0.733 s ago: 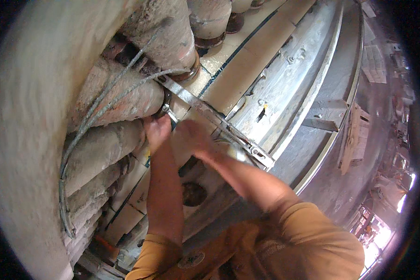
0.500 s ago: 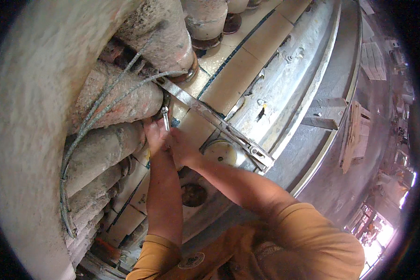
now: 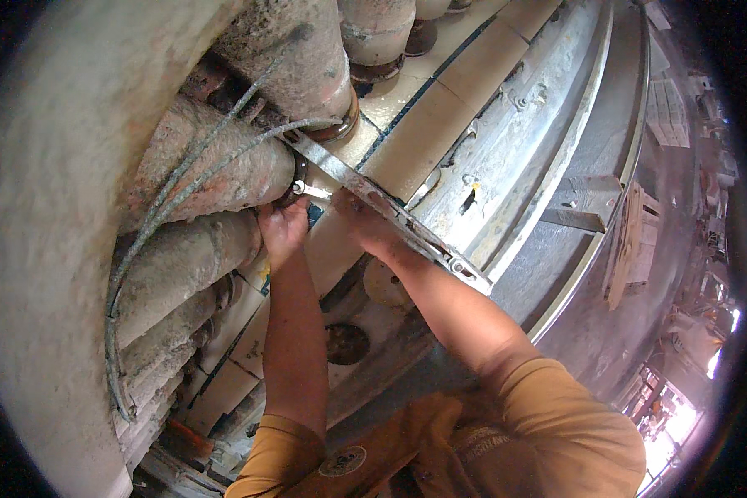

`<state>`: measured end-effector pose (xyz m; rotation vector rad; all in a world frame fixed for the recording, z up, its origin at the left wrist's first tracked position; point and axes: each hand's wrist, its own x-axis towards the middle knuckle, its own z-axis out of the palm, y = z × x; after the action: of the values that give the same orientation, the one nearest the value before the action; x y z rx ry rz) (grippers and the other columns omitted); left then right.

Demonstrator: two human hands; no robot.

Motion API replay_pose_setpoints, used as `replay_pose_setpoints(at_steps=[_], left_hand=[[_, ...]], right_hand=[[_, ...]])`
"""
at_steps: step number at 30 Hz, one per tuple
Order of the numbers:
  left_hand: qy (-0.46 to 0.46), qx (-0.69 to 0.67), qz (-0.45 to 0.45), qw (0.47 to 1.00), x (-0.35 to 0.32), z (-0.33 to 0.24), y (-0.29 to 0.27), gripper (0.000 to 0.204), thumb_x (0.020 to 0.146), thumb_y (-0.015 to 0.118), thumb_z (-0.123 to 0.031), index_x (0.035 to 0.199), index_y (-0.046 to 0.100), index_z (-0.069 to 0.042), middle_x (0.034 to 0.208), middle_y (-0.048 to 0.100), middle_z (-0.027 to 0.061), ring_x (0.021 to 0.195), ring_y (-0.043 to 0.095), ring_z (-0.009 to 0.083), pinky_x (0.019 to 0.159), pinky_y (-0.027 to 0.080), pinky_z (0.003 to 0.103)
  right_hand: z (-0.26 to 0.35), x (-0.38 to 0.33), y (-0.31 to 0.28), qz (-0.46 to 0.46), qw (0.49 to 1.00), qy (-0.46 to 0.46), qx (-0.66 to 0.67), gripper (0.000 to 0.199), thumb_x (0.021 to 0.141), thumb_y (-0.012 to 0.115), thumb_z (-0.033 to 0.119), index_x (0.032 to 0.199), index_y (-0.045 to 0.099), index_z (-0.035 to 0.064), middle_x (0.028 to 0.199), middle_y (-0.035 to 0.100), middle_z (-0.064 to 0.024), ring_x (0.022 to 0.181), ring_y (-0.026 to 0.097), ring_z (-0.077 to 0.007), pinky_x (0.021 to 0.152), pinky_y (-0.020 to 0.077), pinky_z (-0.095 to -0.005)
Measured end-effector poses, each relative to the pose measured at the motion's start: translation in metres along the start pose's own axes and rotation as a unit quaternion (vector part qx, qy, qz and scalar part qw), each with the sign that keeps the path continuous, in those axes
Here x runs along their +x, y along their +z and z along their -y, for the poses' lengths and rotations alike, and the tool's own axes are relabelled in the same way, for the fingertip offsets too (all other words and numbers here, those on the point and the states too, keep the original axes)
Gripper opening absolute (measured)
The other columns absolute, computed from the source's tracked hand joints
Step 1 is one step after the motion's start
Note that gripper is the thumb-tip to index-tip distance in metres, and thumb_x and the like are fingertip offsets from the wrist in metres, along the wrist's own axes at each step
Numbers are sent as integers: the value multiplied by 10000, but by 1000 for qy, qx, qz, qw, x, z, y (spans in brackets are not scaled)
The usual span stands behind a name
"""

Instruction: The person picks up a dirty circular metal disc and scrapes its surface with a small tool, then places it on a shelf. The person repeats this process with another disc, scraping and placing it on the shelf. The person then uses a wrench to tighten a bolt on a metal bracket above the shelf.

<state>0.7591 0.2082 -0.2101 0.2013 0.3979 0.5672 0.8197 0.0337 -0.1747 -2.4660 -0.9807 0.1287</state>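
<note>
A shiny metal wrench lies with its head at the end of a rough, crusted grey cylinder. My right hand is closed round the wrench's other end, beside a long slotted metal bar. Just below the wrench head, my left hand reaches up against the cylinder's end. Its fingers are partly hidden, so whether they grip anything cannot be told. What the wrench head sits on is too small to make out.
More crusted cylinders line the left side, under a large pale curved surface. Two braided cables loop across them. Cream tiles and a whitish metal trough run diagonally. Wooden boards lie at the right.
The wrench has swung from pointing down toward me to pointing right. My right hand moved up and right with its end, away from my left hand, which shifted slightly.
</note>
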Motion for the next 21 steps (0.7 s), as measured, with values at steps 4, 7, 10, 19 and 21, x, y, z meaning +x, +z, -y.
replay_pose_setpoints(at_steps=[4, 7, 10, 19, 21], left_hand=[[15, -2, -74, 997, -3, -1, -2, 400, 835, 664, -215, 1190, 583, -48, 1214, 616, 110, 1118, 576, 294, 943, 451, 513], [-40, -55, -37, 997, 6, -6, -10, 408, 846, 661, -219, 1197, 572, -32, 1206, 613, 116, 1104, 577, 292, 938, 459, 501], [-48, -49, 10, 998, 12, -23, -55, 414, 862, 653, -232, 1205, 558, -21, 1188, 609, 115, 1066, 588, 287, 893, 495, 474], [-37, 29, -15, 999, 13, -22, -47, 371, 884, 635, -275, 1178, 578, -56, 1139, 623, 72, 1017, 606, 255, 775, 524, 388], [-22, 80, -39, 996, 6, -7, -26, 365, 884, 632, -293, 1174, 585, -76, 1142, 628, 66, 1014, 609, 249, 785, 510, 385]], right_hand=[[24, 23, -55, 83, 911, 227, 334, 288, 959, 502, 309, 1034, 627, 60, 925, 645, -131, 907, 630, -258, 834, 480, -368], [20, 14, -28, 85, 912, 212, 340, 279, 942, 524, 301, 994, 620, 44, 909, 643, -137, 885, 625, -268, 811, 479, -380], [61, -18, -2, 80, 895, 176, 401, 275, 936, 522, 291, 946, 602, 28, 840, 623, -155, 802, 617, -265, 734, 479, -388], [74, -18, -18, 114, 773, 223, 583, 266, 947, 509, 265, 985, 609, 22, 816, 613, -86, 766, 589, -188, 722, 474, -329], [60, -22, -16, 66, 802, 223, 550, 271, 951, 513, 272, 983, 615, 23, 844, 614, -88, 799, 579, -169, 744, 468, -320]])
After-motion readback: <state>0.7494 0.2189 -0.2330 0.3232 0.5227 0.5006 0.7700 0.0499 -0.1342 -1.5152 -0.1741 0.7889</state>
